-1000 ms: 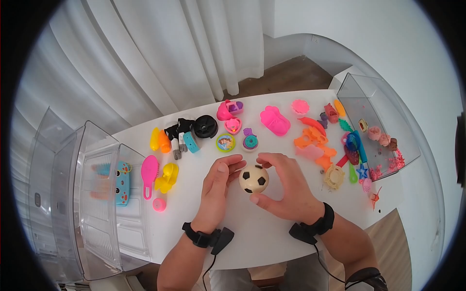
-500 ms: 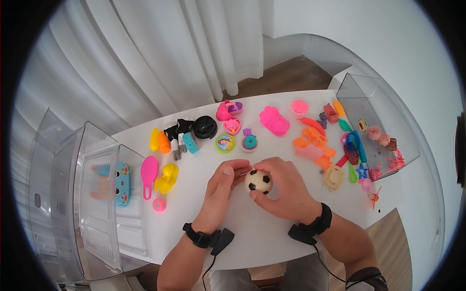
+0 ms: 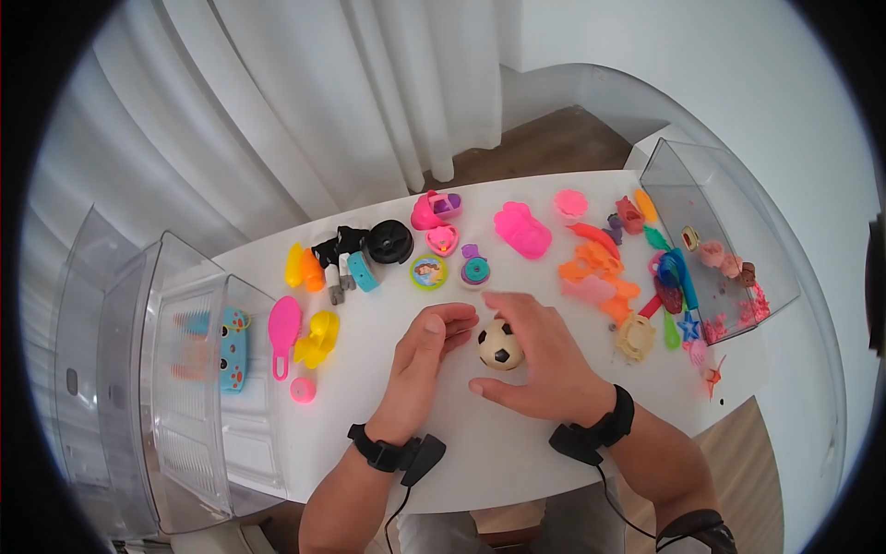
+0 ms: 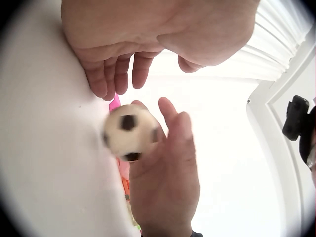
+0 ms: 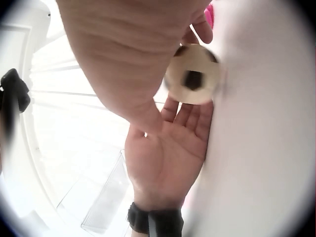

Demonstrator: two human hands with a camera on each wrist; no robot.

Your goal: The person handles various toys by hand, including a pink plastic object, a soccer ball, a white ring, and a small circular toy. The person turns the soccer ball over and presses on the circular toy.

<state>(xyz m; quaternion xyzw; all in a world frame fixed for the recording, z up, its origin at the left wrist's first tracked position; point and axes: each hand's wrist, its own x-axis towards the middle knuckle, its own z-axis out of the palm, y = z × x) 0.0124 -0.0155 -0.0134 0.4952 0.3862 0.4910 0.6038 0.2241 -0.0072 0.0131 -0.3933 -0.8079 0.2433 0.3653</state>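
Observation:
A cream ball with black patches (image 3: 500, 345) is between the two hands over the white table (image 3: 443, 425), nearer the right one. The right hand (image 3: 549, 365) curves around its right side, thumb and fingers spread apart and not pinching it. On the ball's left, the left hand (image 3: 420, 365) stands on edge with its palm facing the ball and its fingers relaxed. Both wrist views show the ball (image 4: 131, 132) slightly blurred and close to the tabletop; in the right wrist view the left palm (image 5: 170, 153) faces it.
Clear bins (image 3: 189, 388) stand at the left and a clear box (image 3: 720, 249) at the right. Along the back lie a black round piece (image 3: 390, 242), a pink mould (image 3: 522, 231) and several small toys. A pink brush (image 3: 284, 325) and yellow toy (image 3: 318, 340) lie left of the hands.
The right thumb and fingers closed around the ball, then spread off it. The ball has shifted a little to the right and turned. The left hand has barely moved.

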